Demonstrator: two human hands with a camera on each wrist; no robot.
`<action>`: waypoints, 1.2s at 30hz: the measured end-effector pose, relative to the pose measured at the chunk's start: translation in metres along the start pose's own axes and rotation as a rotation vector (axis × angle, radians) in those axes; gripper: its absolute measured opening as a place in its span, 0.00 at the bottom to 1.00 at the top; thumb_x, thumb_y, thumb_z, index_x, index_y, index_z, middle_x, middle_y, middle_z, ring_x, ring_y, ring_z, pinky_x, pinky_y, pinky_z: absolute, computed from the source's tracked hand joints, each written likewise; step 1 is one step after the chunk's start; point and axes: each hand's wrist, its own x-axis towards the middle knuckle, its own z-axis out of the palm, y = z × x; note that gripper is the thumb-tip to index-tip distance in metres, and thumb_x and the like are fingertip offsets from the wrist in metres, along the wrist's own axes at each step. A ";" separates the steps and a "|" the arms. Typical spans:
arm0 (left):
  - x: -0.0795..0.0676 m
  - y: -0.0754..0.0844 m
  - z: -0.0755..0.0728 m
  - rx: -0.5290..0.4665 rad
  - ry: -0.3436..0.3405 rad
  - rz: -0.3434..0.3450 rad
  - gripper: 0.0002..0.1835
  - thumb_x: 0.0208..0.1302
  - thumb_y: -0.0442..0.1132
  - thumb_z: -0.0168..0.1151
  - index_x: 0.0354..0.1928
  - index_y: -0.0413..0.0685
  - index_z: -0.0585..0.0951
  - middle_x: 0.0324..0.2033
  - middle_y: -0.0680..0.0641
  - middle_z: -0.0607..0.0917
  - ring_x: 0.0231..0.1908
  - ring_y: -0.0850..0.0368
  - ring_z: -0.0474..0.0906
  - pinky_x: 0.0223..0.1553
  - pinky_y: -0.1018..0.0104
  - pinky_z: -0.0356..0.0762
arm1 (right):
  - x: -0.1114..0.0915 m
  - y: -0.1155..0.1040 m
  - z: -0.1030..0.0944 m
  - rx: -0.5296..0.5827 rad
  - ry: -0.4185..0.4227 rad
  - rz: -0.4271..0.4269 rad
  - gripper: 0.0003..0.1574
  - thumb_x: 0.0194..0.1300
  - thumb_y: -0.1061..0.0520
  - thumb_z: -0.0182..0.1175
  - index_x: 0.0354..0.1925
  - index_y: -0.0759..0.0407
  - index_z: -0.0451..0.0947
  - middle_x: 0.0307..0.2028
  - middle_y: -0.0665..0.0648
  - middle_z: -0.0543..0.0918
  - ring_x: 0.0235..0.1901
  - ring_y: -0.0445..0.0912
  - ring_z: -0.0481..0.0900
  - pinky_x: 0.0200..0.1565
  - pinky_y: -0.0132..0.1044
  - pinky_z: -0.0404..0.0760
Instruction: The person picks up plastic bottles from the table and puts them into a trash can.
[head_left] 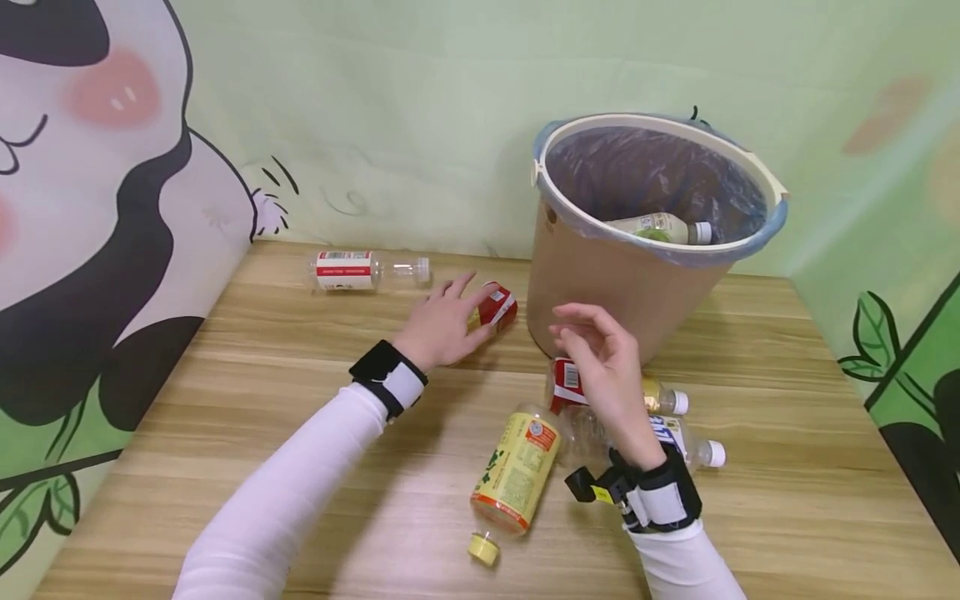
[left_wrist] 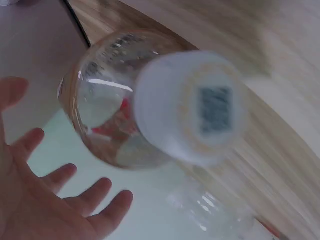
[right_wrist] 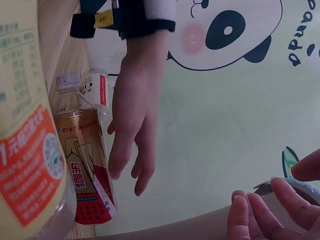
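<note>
My left hand [head_left: 447, 321] reaches over a red and gold drink bottle [head_left: 498, 307] lying on the table, its fingers spread and mostly covering it in the head view. The left wrist view has the bottle's white cap [left_wrist: 210, 110] close up, with the fingers [left_wrist: 95, 200] apart from it. In the right wrist view the bottle's red and gold label [right_wrist: 82, 165] shows beside that hand. My right hand [head_left: 603, 367] hovers in front of the bin, loosely bent and holding nothing. Under it lie a clear bottle with a blue and white label [head_left: 667, 429] and a red label [head_left: 567, 383], partly hidden.
A brown bin [head_left: 622, 283] with a plastic liner stands at the back right, a white-capped bottle [head_left: 663, 227] inside. A clear bottle with a red and white label [head_left: 345, 271] lies back left. A yellow-labelled bottle [head_left: 517, 467] lies at the front, cap toward me.
</note>
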 end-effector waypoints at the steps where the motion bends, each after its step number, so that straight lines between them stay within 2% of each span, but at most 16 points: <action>1: 0.003 0.003 0.001 0.003 -0.010 -0.025 0.34 0.65 0.56 0.52 0.72 0.59 0.59 0.70 0.39 0.56 0.64 0.33 0.57 0.58 0.35 0.63 | 0.000 0.000 0.000 0.000 -0.002 0.002 0.15 0.66 0.70 0.51 0.51 0.69 0.74 0.46 0.59 0.79 0.45 0.55 0.78 0.46 0.34 0.80; 6: 0.010 0.009 0.006 0.078 -0.105 -0.117 0.36 0.63 0.57 0.54 0.72 0.63 0.57 0.71 0.39 0.54 0.62 0.35 0.60 0.57 0.39 0.66 | -0.001 0.000 0.001 0.002 -0.004 0.008 0.15 0.66 0.70 0.51 0.51 0.68 0.74 0.46 0.60 0.79 0.45 0.57 0.78 0.46 0.36 0.81; 9: 0.010 0.006 0.011 0.091 -0.137 -0.138 0.38 0.62 0.55 0.56 0.73 0.65 0.55 0.69 0.36 0.56 0.58 0.34 0.64 0.54 0.40 0.70 | -0.001 0.000 0.001 0.003 -0.005 0.006 0.15 0.66 0.69 0.51 0.51 0.68 0.74 0.47 0.59 0.79 0.45 0.56 0.78 0.46 0.36 0.81; 14: 0.007 0.000 0.017 0.042 -0.074 -0.111 0.39 0.59 0.51 0.61 0.72 0.64 0.57 0.60 0.34 0.67 0.49 0.36 0.71 0.48 0.44 0.76 | 0.000 0.000 0.002 0.004 -0.006 -0.001 0.15 0.66 0.70 0.51 0.51 0.69 0.74 0.46 0.59 0.79 0.45 0.56 0.78 0.45 0.34 0.81; 20: 0.000 -0.006 0.019 -0.029 -0.022 -0.084 0.39 0.59 0.50 0.61 0.72 0.59 0.58 0.55 0.35 0.70 0.46 0.39 0.71 0.47 0.48 0.76 | 0.001 0.001 0.002 0.007 -0.007 0.005 0.15 0.66 0.70 0.52 0.51 0.68 0.74 0.46 0.59 0.79 0.45 0.57 0.78 0.46 0.38 0.81; 22: -0.004 -0.007 0.018 -0.076 0.003 -0.085 0.39 0.60 0.50 0.60 0.72 0.59 0.57 0.56 0.36 0.70 0.48 0.39 0.70 0.49 0.48 0.74 | 0.000 0.002 0.002 0.006 -0.010 0.009 0.15 0.66 0.70 0.52 0.51 0.68 0.74 0.46 0.59 0.79 0.45 0.59 0.77 0.46 0.39 0.81; 26: -0.010 -0.005 0.013 -0.245 0.098 -0.081 0.40 0.59 0.48 0.61 0.72 0.58 0.56 0.58 0.36 0.69 0.51 0.39 0.69 0.51 0.46 0.73 | 0.001 0.003 0.001 0.001 -0.013 0.009 0.15 0.66 0.70 0.52 0.51 0.68 0.74 0.47 0.59 0.79 0.45 0.59 0.77 0.47 0.38 0.81; 31: -0.021 0.007 0.002 -0.512 0.230 -0.065 0.40 0.61 0.50 0.61 0.73 0.59 0.55 0.59 0.38 0.69 0.49 0.46 0.72 0.44 0.51 0.78 | 0.002 0.004 0.001 -0.001 -0.004 0.007 0.15 0.65 0.71 0.52 0.51 0.69 0.74 0.46 0.59 0.79 0.45 0.58 0.77 0.46 0.38 0.81; 36: -0.033 0.022 -0.004 -0.762 0.311 -0.048 0.40 0.62 0.52 0.60 0.73 0.60 0.53 0.63 0.44 0.67 0.51 0.52 0.71 0.45 0.57 0.78 | 0.001 0.005 0.002 0.001 0.003 0.014 0.16 0.65 0.71 0.52 0.51 0.69 0.74 0.47 0.60 0.79 0.46 0.60 0.77 0.47 0.38 0.81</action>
